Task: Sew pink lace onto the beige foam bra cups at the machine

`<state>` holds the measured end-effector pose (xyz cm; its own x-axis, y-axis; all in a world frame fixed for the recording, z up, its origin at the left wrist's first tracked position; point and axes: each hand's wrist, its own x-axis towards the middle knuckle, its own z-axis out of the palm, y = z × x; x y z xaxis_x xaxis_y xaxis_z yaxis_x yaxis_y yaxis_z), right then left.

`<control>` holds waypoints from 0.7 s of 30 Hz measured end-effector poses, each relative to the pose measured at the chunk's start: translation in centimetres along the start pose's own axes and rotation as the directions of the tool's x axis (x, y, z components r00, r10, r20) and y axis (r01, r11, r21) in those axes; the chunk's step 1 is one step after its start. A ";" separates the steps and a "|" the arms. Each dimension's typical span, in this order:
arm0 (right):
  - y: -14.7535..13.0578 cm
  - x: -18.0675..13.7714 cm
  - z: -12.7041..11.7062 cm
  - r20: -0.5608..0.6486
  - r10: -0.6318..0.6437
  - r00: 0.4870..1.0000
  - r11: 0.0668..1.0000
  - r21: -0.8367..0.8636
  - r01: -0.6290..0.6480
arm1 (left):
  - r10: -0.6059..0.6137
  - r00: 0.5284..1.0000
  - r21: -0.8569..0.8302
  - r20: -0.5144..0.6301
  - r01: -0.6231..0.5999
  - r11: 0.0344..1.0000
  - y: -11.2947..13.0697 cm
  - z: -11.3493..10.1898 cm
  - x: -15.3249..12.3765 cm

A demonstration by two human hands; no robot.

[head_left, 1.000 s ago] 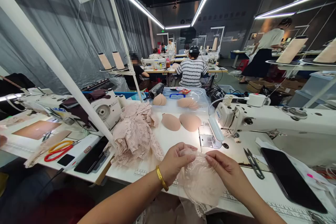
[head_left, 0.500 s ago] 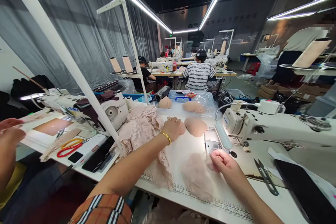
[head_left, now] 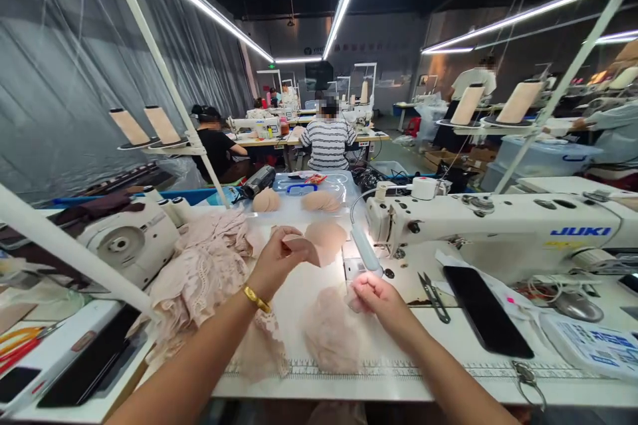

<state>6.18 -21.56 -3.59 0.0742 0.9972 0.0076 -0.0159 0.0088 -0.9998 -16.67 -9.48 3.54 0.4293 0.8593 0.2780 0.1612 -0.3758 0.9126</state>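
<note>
My left hand [head_left: 276, 262], with a gold bracelet at the wrist, is closed on a beige bra cup [head_left: 305, 250], raised and seen partly edge-on. A second bra cup [head_left: 329, 238] lies just behind it on the white table. Under the sewing machine's lamp, my right hand [head_left: 373, 293] pinches a bit of sheer pinkish fabric [head_left: 354, 300]. A rounded sheer fabric piece [head_left: 331, 335] lies flat just below and left of that hand; I cannot tell whether the two are joined. A heap of beige lace [head_left: 202, 262] spreads left of my left forearm.
The sewing machine [head_left: 478, 226] stands at the right, with thread snips [head_left: 434, 297] and a black phone [head_left: 486, 312] before it. Bra cup stacks [head_left: 320, 201] sit on a plastic bin lid behind. A measuring tape [head_left: 399, 370] lines the front edge. A slanting white pole [head_left: 74, 249] crosses the left.
My view has turned to the right. My left hand has lifted a bra cup and turned it edge-on. My right hand still pinches the sheer fabric.
</note>
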 end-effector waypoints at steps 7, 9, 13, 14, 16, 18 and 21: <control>0.2 -0.4 -0.7 0.087 0.028 0.996 0.993 0.109 -0.038 | -0.150 0.974 -0.383 0.171 0.206 0.900 1.2 3.6 -4.5; 0.2 -0.5 -0.7 0.083 0.018 0.996 0.996 0.080 -0.025 | -0.149 0.970 -0.354 0.193 0.210 0.911 0.5 3.8 -4.7; 0.1 -0.8 -0.5 0.058 -0.009 0.998 1.000 -0.027 0.011 | -0.153 0.910 -0.222 0.385 0.252 0.942 0.6 2.5 -4.2; -0.2 -1.0 -0.4 0.058 -0.018 0.998 0.998 -0.055 0.022 | -0.146 0.895 -0.184 0.421 0.242 0.953 1.1 2.0 -3.9; -1.0 -1.6 -0.2 0.072 -0.036 0.997 0.992 -0.114 0.044 | -0.115 0.885 -0.081 0.451 0.168 0.982 2.2 1.5 -3.4; -2.4 -2.2 0.0 0.123 -0.067 0.990 0.968 -0.231 0.094 | -0.084 0.855 0.055 0.511 0.065 0.996 3.2 1.7 -2.9; -4.9 -3.0 -0.2 0.238 -0.107 0.965 0.876 -0.436 0.205 | -0.062 0.722 0.161 0.690 -0.069 0.985 3.6 2.9 -1.8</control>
<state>6.21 -24.60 1.30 -0.1638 0.9794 0.1185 0.4364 0.1797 -0.8816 -14.29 -13.40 5.45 0.9126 0.4040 -0.0627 0.2719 -0.4854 0.8309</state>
